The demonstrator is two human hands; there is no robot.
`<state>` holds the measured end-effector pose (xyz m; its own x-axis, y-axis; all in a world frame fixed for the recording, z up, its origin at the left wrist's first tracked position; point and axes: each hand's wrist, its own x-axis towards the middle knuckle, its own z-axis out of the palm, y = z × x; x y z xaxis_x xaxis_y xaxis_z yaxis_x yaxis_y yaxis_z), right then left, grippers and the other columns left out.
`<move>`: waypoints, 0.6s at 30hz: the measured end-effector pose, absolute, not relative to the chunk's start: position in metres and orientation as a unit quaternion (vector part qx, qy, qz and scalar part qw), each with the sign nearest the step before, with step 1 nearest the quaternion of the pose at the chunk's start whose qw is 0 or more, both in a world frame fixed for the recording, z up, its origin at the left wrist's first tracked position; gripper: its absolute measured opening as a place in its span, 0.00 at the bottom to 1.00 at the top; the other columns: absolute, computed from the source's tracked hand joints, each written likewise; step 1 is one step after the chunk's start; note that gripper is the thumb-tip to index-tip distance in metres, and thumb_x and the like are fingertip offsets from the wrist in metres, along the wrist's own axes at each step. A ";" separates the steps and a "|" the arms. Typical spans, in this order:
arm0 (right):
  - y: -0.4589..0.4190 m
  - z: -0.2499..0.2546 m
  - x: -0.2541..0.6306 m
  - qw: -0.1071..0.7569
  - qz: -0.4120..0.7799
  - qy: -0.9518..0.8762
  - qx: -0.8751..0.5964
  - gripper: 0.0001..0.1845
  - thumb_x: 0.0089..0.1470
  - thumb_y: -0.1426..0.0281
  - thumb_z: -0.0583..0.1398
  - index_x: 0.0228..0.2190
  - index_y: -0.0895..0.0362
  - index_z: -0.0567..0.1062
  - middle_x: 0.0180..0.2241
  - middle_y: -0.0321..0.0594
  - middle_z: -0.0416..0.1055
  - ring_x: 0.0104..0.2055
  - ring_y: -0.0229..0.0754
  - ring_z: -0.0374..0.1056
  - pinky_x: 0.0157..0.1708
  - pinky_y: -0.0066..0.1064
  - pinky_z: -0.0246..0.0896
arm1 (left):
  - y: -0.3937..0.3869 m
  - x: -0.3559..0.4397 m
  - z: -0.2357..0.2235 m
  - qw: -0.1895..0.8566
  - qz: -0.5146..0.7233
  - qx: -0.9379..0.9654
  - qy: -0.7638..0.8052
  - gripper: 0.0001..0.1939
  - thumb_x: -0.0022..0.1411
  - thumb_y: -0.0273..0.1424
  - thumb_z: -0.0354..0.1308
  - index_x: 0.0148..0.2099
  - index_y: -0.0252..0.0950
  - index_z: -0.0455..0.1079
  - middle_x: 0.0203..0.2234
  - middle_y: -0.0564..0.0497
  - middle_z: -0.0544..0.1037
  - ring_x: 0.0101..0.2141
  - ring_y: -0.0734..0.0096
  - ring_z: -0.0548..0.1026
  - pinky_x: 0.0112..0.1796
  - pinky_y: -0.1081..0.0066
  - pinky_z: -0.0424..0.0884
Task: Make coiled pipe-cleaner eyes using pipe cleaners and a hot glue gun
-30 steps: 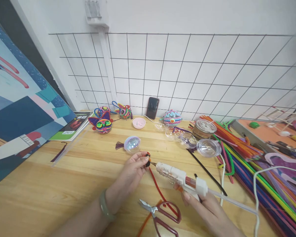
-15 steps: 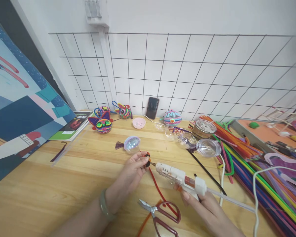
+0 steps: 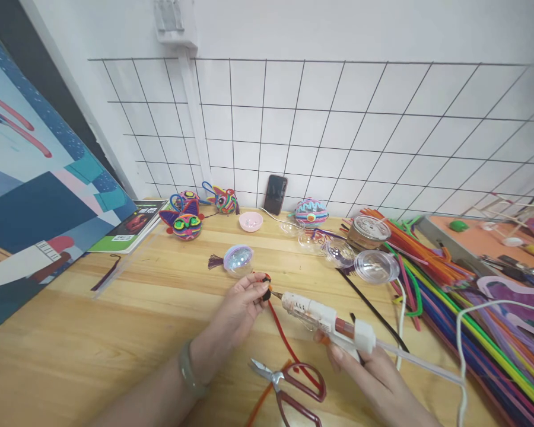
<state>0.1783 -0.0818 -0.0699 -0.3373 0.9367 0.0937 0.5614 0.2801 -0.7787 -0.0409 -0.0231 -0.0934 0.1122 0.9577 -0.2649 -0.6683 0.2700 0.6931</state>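
Between the thumb and fingers of my left hand (image 3: 244, 299) is a small coiled pipe cleaner piece (image 3: 266, 288), black and orange-red. A red pipe cleaner (image 3: 285, 341) trails down from near it; whether the two join is hidden. My right hand (image 3: 360, 370) grips a white hot glue gun (image 3: 314, 314), with a clear glue stick (image 3: 420, 360) sticking out of its back. The gun's metal nozzle points left, at or very close to the coil. Below lie open scissors (image 3: 289, 385) with dark red handles, over an orange pipe cleaner (image 3: 261, 404).
A clear ball half with a purple tassel (image 3: 238, 260) lies beyond my left hand. Further back are decorated balls (image 3: 186, 224), a pink bowl (image 3: 250, 222) and a phone (image 3: 276, 194). Clear domes (image 3: 376, 265), bundled pipe cleaners (image 3: 454, 332) and a white cord (image 3: 459, 332) occupy the right.
The glue gun has shifted very slightly to the right, its nozzle still beside the coil. My left hand and the things on the table look unmoved.
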 end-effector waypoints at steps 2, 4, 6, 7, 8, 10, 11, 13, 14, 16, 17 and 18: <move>-0.082 -0.070 0.178 0.283 0.328 -0.748 -0.503 0.18 0.56 0.61 0.50 0.40 0.57 0.71 0.26 0.40 0.67 0.34 0.44 0.67 0.40 0.33 0.64 | -0.023 -0.041 -0.094 0.716 0.567 0.210 0.350 0.09 0.48 0.22 0.62 0.35 0.33 0.70 0.29 0.52 0.72 0.27 0.79 0.69 0.30 0.77 0.65; -0.082 -0.070 0.178 0.278 0.330 -0.750 -0.502 0.17 0.56 0.61 0.50 0.39 0.57 0.71 0.25 0.40 0.67 0.32 0.44 0.66 0.38 0.32 0.65 | -0.023 -0.041 -0.093 0.715 0.567 0.210 0.352 0.09 0.48 0.23 0.62 0.35 0.33 0.70 0.28 0.52 0.72 0.27 0.79 0.69 0.30 0.77 0.65; -0.081 -0.070 0.178 0.274 0.335 -0.751 -0.498 0.16 0.56 0.61 0.50 0.36 0.57 0.71 0.25 0.40 0.66 0.31 0.43 0.66 0.35 0.31 0.66 | -0.023 -0.041 -0.093 0.715 0.566 0.208 0.354 0.10 0.47 0.23 0.62 0.35 0.33 0.70 0.28 0.52 0.73 0.27 0.79 0.69 0.29 0.77 0.65; -0.081 -0.070 0.178 0.272 0.338 -0.751 -0.498 0.16 0.56 0.61 0.50 0.35 0.57 0.71 0.25 0.40 0.66 0.31 0.44 0.66 0.35 0.31 0.66 | -0.023 -0.040 -0.092 0.714 0.567 0.206 0.355 0.10 0.47 0.23 0.63 0.35 0.33 0.70 0.28 0.51 0.73 0.27 0.79 0.70 0.29 0.77 0.65; -0.081 -0.069 0.178 0.270 0.341 -0.751 -0.497 0.15 0.56 0.61 0.50 0.33 0.57 0.71 0.24 0.40 0.66 0.31 0.44 0.66 0.35 0.31 0.66 | -0.023 -0.040 -0.092 0.714 0.567 0.204 0.357 0.10 0.47 0.22 0.63 0.35 0.33 0.70 0.28 0.51 0.73 0.26 0.79 0.70 0.29 0.77 0.65; -0.081 -0.069 0.178 0.272 0.341 -0.751 -0.496 0.14 0.56 0.61 0.49 0.32 0.56 0.70 0.25 0.39 0.66 0.32 0.44 0.67 0.36 0.31 0.65 | -0.023 -0.040 -0.091 0.713 0.568 0.201 0.359 0.10 0.46 0.22 0.63 0.34 0.33 0.70 0.27 0.52 0.73 0.26 0.79 0.70 0.29 0.77 0.65; -0.081 -0.069 0.178 0.272 0.339 -0.751 -0.496 0.14 0.56 0.61 0.49 0.32 0.56 0.70 0.25 0.39 0.66 0.33 0.44 0.67 0.37 0.31 0.65 | -0.023 -0.040 -0.090 0.714 0.568 0.199 0.359 0.10 0.46 0.22 0.63 0.34 0.33 0.70 0.27 0.52 0.73 0.26 0.79 0.70 0.29 0.77 0.65; -0.082 -0.069 0.178 0.272 0.335 -0.752 -0.498 0.14 0.56 0.61 0.49 0.32 0.56 0.69 0.25 0.39 0.65 0.33 0.44 0.66 0.39 0.32 0.64 | -0.023 -0.039 -0.089 0.716 0.566 0.198 0.357 0.10 0.46 0.22 0.63 0.34 0.33 0.70 0.27 0.52 0.74 0.26 0.79 0.70 0.29 0.77 0.65; -0.081 -0.070 0.178 0.270 0.333 -0.754 -0.498 0.14 0.56 0.60 0.49 0.31 0.56 0.68 0.25 0.39 0.65 0.33 0.44 0.66 0.39 0.32 0.64 | -0.023 -0.039 -0.089 0.717 0.566 0.198 0.356 0.09 0.46 0.22 0.62 0.34 0.33 0.70 0.27 0.52 0.74 0.26 0.79 0.70 0.29 0.77 0.65; -0.081 -0.071 0.179 0.262 0.332 -0.758 -0.496 0.15 0.57 0.60 0.48 0.29 0.56 0.68 0.25 0.39 0.64 0.32 0.43 0.65 0.36 0.31 0.64 | -0.023 -0.039 -0.089 0.717 0.565 0.198 0.357 0.10 0.46 0.21 0.62 0.34 0.34 0.70 0.27 0.52 0.74 0.26 0.79 0.70 0.30 0.77 0.65; -0.080 -0.072 0.179 0.259 0.332 -0.761 -0.494 0.15 0.56 0.60 0.48 0.29 0.55 0.68 0.24 0.39 0.64 0.31 0.43 0.65 0.35 0.30 0.65 | -0.023 -0.039 -0.089 0.716 0.565 0.198 0.359 0.10 0.46 0.21 0.62 0.34 0.34 0.70 0.27 0.52 0.74 0.26 0.79 0.70 0.30 0.77 0.65; -0.080 -0.072 0.179 0.258 0.332 -0.762 -0.493 0.15 0.56 0.60 0.48 0.28 0.55 0.68 0.24 0.39 0.64 0.30 0.43 0.65 0.34 0.30 0.65 | -0.023 -0.039 -0.089 0.716 0.565 0.198 0.359 0.10 0.46 0.21 0.62 0.34 0.34 0.70 0.28 0.52 0.74 0.26 0.79 0.70 0.30 0.77 0.65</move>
<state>0.1789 -0.0801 -0.0721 -0.3815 0.9221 0.0651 0.5793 0.2934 -0.7605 -0.0393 -0.0230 -0.0894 0.1037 0.9510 -0.2914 -0.6668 0.2838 0.6890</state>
